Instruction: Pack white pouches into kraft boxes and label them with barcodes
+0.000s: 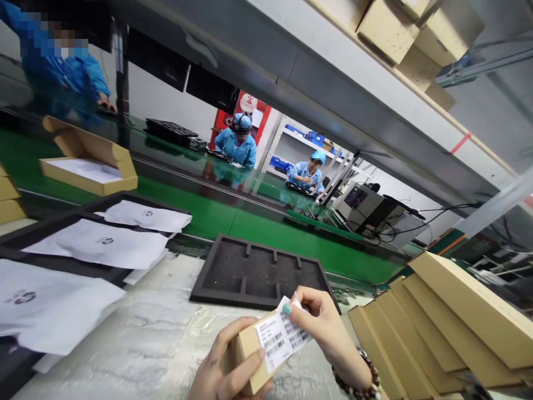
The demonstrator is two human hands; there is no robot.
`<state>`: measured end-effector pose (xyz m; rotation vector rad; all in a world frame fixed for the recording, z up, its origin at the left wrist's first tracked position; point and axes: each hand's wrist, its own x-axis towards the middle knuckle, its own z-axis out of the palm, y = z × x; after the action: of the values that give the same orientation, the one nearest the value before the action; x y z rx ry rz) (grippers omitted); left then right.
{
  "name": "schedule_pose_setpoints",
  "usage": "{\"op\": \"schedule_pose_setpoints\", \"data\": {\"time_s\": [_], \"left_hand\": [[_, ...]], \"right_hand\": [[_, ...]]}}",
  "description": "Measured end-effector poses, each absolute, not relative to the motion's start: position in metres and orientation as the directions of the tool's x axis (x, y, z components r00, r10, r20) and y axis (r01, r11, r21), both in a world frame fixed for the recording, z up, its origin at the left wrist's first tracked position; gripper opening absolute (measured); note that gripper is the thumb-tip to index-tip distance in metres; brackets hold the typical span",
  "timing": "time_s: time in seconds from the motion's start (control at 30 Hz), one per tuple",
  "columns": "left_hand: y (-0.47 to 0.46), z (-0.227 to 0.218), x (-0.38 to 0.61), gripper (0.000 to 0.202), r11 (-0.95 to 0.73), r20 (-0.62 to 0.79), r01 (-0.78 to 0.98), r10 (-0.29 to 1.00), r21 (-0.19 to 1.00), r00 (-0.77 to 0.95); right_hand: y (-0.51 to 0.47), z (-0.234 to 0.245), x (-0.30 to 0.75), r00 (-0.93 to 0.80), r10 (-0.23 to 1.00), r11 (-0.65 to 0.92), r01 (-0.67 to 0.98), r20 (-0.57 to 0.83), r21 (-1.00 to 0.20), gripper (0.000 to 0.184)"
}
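Observation:
A small brown cardboard box [249, 345] is gripped in my left hand [227, 361], whose fingers wrap round its left end. On the box's upper face lies a white barcode label [280, 340] with rows of printed barcodes and small text. My right hand [318, 316], with a beaded bracelet at the wrist, pinches the label's far right corner between thumb and fingers. Whether the whole label is stuck flat I cannot tell. Just beyond the box rests a black foam tray [260, 272] with dividers and nothing seen in its compartments.
White printed pouches [100, 241] lie on a black tray at left. An open cardboard box [83, 172] stands on the green conveyor [250, 222]. Brown boxes [458, 311] lean in a row at right. Co-workers in blue [237, 144] sit beyond; a shelf [375, 83] hangs overhead.

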<state>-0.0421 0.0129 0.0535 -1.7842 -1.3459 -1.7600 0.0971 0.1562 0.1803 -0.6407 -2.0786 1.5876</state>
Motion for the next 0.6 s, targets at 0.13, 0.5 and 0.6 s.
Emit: {"op": "schedule_pose_setpoints", "data": {"time_s": [0.13,0.5,0.6], "left_hand": [[0.013,0.054,-0.031,0.017,-0.51,0.863,0.706,0.397,0.49,-0.312],[0.011,0.054,-0.029,0.014,-0.445,0.835,0.724,0.433,0.527,-0.341],[0.011,0.055,-0.029,0.015,-0.445,0.831,0.722,0.441,0.531,-0.339]], "right_hand": [[0.154,0.182,0.095,-0.793,0.605,0.268,0.118,0.072,-0.956,0.044],[0.156,0.185,0.093,-0.793,0.605,0.363,0.197,0.07,-0.911,0.037],[0.156,0.188,0.092,-0.793,0.608,0.33,0.208,0.039,-0.921,0.04]]}}
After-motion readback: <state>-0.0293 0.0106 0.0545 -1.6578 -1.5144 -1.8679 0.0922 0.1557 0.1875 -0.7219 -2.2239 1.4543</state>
